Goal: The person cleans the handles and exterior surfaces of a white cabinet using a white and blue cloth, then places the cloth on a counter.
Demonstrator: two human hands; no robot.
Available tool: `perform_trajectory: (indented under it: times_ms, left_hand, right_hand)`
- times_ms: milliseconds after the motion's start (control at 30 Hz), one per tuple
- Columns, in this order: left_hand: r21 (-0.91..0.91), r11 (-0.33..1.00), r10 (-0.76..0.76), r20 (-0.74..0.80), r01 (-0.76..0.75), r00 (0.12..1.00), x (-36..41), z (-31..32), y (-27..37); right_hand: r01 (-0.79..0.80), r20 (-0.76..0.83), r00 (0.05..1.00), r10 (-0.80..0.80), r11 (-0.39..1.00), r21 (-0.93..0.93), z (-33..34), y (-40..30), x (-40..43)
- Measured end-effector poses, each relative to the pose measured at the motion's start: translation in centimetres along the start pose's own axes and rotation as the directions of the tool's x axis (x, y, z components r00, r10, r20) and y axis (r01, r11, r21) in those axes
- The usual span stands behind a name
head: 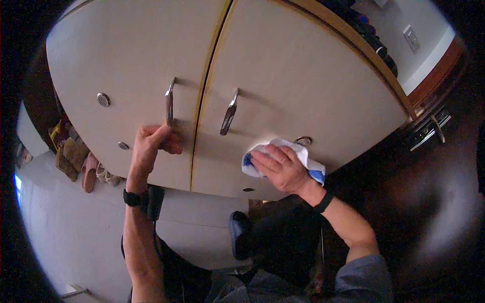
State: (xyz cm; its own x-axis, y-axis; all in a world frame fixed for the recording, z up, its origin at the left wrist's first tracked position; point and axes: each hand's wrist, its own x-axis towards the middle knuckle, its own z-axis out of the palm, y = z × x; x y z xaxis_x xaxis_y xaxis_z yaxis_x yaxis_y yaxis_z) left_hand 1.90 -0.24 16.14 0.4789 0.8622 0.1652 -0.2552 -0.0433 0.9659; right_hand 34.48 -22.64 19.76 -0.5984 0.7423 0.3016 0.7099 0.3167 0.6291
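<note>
My right hand (280,166) presses a white and blue cloth (297,146) flat against the lower part of the right cabinet door (310,75). Its fingers are spread over the cloth, below the right door handle (229,113). On the pale left cabinet door (125,49), my left hand (157,142) is at the lower end of the metal door handle (169,100), its fingers curled around that end. Part of the grip is hidden behind the hand. Both doors are closed, with a dark gap between them.
Round metal vents (103,99) are set in the doors. Slippers and shoes (89,170) stand on the pale floor (75,216) at left. Dark objects (363,26) lie along the cabinet's top right edge. A wall switch (411,38) and dark wooden surface (394,181) are at right.
</note>
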Motion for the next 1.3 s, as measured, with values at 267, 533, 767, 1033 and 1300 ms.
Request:
perform_trajectory:
  times_ms: [267, 533, 767, 1033, 1300]
  left_hand:
    - [0.026, 0.999, 0.040, 0.025, -0.041, 0.999, 0.2, -0.1, -0.2]
    - [0.020, 0.999, 0.044, 0.002, -0.044, 0.999, 0.0, -0.3, -0.5]
    - [0.018, 0.998, 0.054, 0.028, -0.054, 0.998, 0.2, 0.1, -0.3]
    - [-0.003, 1.000, 0.029, 0.010, -0.029, 1.000, 0.2, -0.1, -0.4]
    - [-0.018, 1.000, -0.003, 0.031, 0.003, 1.000, 0.0, -0.1, 0.3]
  right_hand:
    - [-0.190, -0.219, 0.964, 0.153, 0.968, -0.161, -4.8, 5.4, 4.2]
    - [-0.550, -0.473, 0.767, 0.434, 0.825, -0.133, -6.2, 9.8, -0.9]
    - [-0.647, -0.528, 0.672, 0.519, 0.759, -0.076, -6.9, 10.2, -0.5]
    - [-0.530, -0.529, 0.748, 0.402, 0.841, -0.111, -8.3, 9.6, 7.5]
    - [-0.375, -0.486, 0.819, 0.303, 0.925, -0.054, -7.5, 5.7, 14.1]
